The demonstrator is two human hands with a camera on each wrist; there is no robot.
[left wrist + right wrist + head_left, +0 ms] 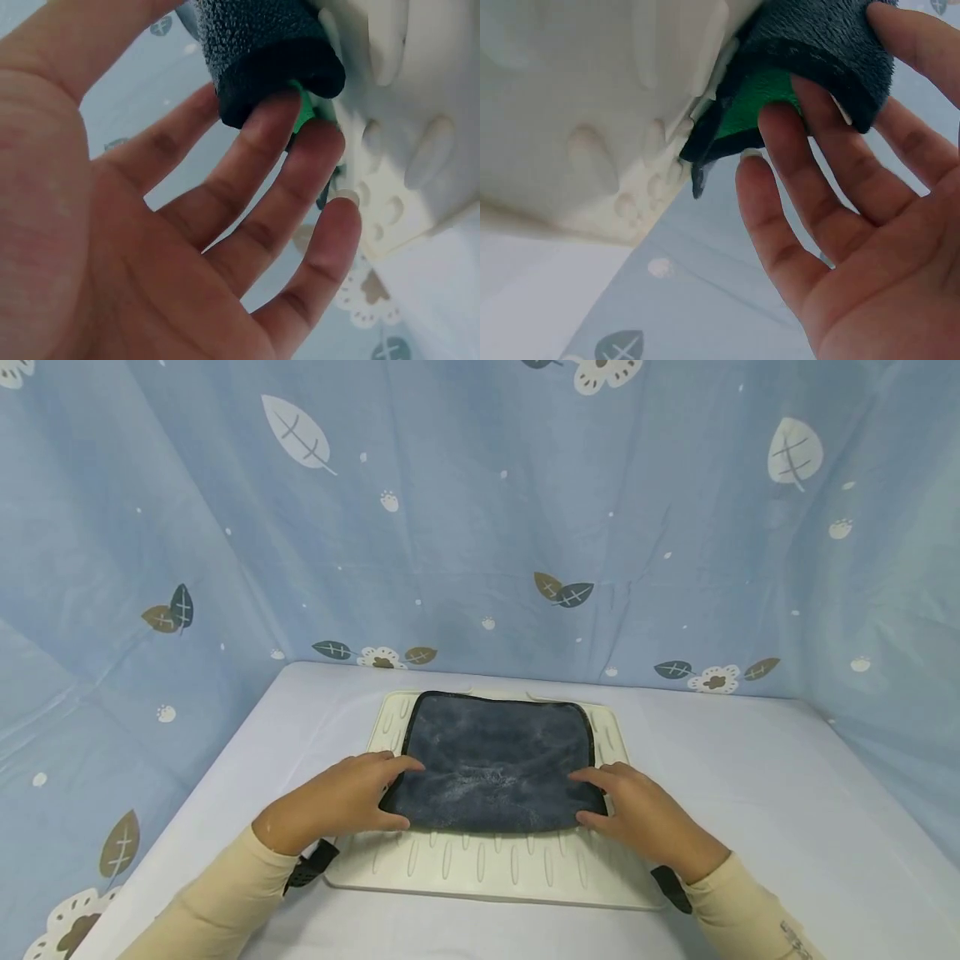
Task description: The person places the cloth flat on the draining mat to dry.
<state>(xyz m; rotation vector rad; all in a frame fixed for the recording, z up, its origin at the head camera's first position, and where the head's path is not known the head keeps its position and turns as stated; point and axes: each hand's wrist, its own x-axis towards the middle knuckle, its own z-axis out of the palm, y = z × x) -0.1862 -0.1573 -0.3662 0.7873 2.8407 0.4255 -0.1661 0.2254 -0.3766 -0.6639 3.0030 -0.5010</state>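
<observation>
A dark blue-grey folded cloth (495, 752) with black edging lies over a cream ribbed board (480, 868). Its green inner side (757, 101) shows at the fold in the right wrist view. At the cloth's left edge, my left hand (348, 797) holds it, with the index finger and thumb over the top and fingertips at the black hem (277, 64). My right hand (641, 814) grips the opposite edge the same way; in the right wrist view its thumb is on the plush outer face and its fingers reach to the green side.
The board stands on a table covered in a white cloth (757, 793). A blue curtain (480, 527) printed with leaves and flowers hangs behind the table and along both sides. Black straps (311, 864) circle both wrists, below cream sleeves (225, 893).
</observation>
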